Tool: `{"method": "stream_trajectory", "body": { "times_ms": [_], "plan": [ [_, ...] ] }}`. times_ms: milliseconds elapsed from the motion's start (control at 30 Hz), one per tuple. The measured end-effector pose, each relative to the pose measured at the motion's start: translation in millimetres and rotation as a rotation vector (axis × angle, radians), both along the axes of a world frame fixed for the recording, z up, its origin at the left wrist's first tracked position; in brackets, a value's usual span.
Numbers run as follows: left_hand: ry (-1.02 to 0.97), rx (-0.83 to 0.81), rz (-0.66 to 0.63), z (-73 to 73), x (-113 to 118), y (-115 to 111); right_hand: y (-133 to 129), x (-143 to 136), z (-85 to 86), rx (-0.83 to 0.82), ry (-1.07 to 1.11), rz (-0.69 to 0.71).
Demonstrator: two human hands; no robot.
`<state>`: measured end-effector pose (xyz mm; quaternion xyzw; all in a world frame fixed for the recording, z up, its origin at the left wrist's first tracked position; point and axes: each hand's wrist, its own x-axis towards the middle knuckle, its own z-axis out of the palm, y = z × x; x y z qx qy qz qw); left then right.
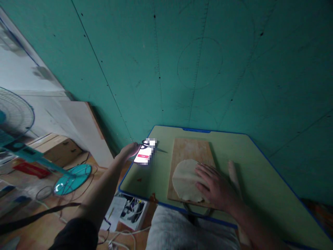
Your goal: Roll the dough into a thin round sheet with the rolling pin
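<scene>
A round, flat sheet of dough (186,180) lies on a wooden board (191,146) near the table's front edge. My right hand (213,182) rests on the dough's right side, fingers stretched out and holding nothing. At the table's left edge, my left hand (131,150) is closed at the black handles of a pair of scissors (161,150), whose blades point right. Below the scissors is a lit phone (143,157), partly blurred out. To the right of the board lies a wooden rolling pin (234,175), partly hidden by my right arm.
The pale table (260,166) has a blue rim and stands against a green wall (166,69). On the floor at left are a turquoise fan (73,178), a cardboard box (61,149) and loose cables. A white box (134,213) of cords sits below the table's front left.
</scene>
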<state>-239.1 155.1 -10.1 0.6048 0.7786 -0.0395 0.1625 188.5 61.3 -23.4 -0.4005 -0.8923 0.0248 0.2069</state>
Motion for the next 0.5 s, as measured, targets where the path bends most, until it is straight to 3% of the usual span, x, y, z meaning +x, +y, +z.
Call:
{"method": "stream_trajectory", "body": {
  "times_ms": [233, 500],
  "plan": [
    [0.016, 0.018, -0.009, 3.9, -1, -1, 0, 0, -1.8, -0.032, -0.129, -0.03],
    [0.083, 0.06, -0.058, 10.7, 14, -10, 1, 1, -6.3, -0.085, -0.168, -0.075]
  ]
}}
